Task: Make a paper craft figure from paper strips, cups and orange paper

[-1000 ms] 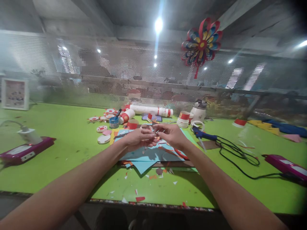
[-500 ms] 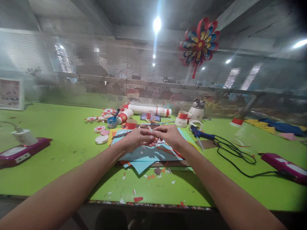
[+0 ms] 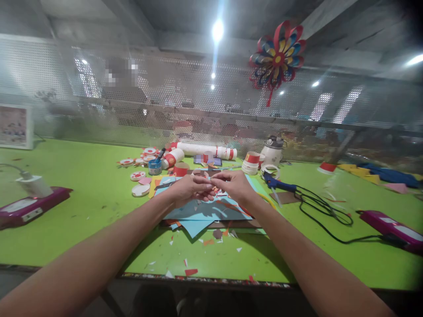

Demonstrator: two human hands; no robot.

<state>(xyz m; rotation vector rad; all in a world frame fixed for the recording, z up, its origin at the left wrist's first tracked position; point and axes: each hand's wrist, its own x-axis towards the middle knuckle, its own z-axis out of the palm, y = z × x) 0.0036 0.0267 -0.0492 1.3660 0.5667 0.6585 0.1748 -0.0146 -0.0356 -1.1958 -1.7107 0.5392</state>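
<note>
My left hand [image 3: 191, 188] and my right hand [image 3: 233, 185] meet fingertip to fingertip above a stack of light blue paper sheets [image 3: 205, 215] on the green table [image 3: 82, 207]. Both hands are closed in a pinch on a small paper piece between them; it is too small to name. Red and orange paper strips lie under my right hand.
Behind the hands stand a white and red paper tube [image 3: 205, 152], a small blue pot [image 3: 154, 167], paper rings [image 3: 251, 164] and round paper discs [image 3: 140, 190]. A blue glue gun [image 3: 279, 185] with a black cable lies at the right. Pink devices [image 3: 31, 207] sit at both sides. A paper pinwheel [image 3: 276, 57] hangs on the mesh screen.
The hands have stayed together with only slight finger movement; the view has shifted a little.
</note>
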